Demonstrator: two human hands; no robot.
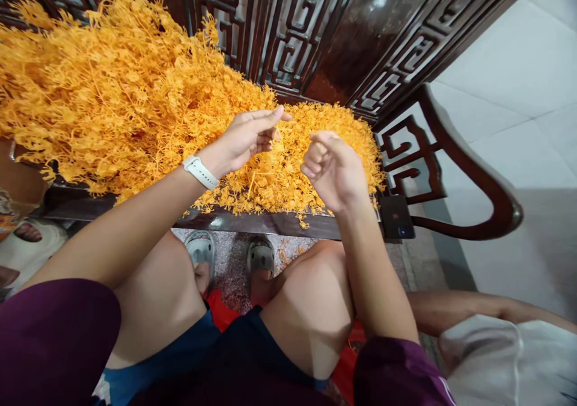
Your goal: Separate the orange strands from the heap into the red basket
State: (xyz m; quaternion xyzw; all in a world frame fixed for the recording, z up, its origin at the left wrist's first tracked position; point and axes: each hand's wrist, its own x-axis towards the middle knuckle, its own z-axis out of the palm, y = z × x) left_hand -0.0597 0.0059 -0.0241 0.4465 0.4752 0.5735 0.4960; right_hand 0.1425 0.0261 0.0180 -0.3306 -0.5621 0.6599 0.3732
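Observation:
A large heap of orange plastic flower pieces with thin, spidery petals covers the dark wooden bench in front of me. My left hand, with a white band on its wrist, is over the heap's middle. Its fingers are curled, with a small orange flower piece at the fingertips. To the right, my right hand is closed above the lower, flatter part of the heap. Its fingers are folded in, and whatever they may hold is hidden. The two hands are a short gap apart.
The bench's carved back rises behind the heap, and its curved armrest stands at the right. A dark phone-like object lies by the armrest. Other people's limbs show at both sides. Fallen orange bits lie on the floor.

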